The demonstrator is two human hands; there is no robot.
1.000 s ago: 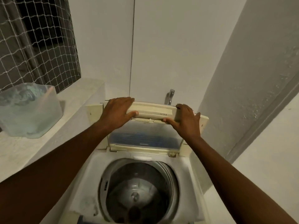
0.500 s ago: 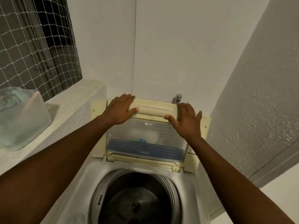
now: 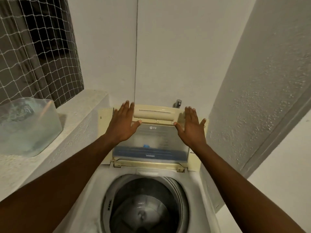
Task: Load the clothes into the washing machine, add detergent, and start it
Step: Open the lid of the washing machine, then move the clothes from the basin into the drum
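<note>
Our left hand [image 3: 123, 125] and right hand [image 3: 191, 127] are flat and wide open, holding nothing, against the washer [image 3: 94, 195] lid [image 3: 152, 137] standing up.

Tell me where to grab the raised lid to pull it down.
Take the cream handle bar along the lid's top edge, from the front, wrapping over its rounded top. The lid stands upright, hinged at the bottom, so the top likely gives most leverage; the clear panel below is flat, with no hold.
</note>
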